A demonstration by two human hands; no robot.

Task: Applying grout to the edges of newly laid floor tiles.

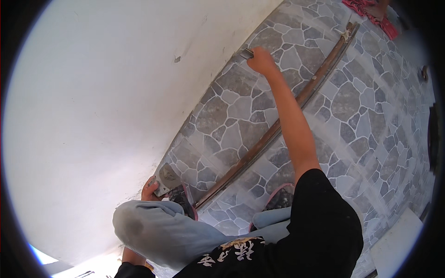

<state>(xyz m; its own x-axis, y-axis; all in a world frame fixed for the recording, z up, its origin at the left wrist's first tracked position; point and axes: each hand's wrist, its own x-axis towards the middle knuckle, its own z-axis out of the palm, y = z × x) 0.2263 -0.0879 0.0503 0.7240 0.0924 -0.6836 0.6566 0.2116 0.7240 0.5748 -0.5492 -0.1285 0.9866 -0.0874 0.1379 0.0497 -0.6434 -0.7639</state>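
My right hand [262, 61] reaches far forward along the foot of the white wall. It is closed round a small metal-bladed scraper [246, 53], whose blade lies at the line where wall and floor meet; the handle is hidden in the fist. My left hand [149, 189] is low beside the wall, left of my bent knee. It grips a flat metal plate [162, 188] that carries a lump of grey paste [169, 175]. Part of the plate is hidden behind my leg and shoe.
The white wall [106, 92] has a small chipped spot. A long brown pole [259, 144] lies across the stone-patterned floor [345, 99], running beneath my right arm and close to my shoes. A person's foot on red cloth [389, 30] is at the far right. A pale board [396, 243] lies lower right.
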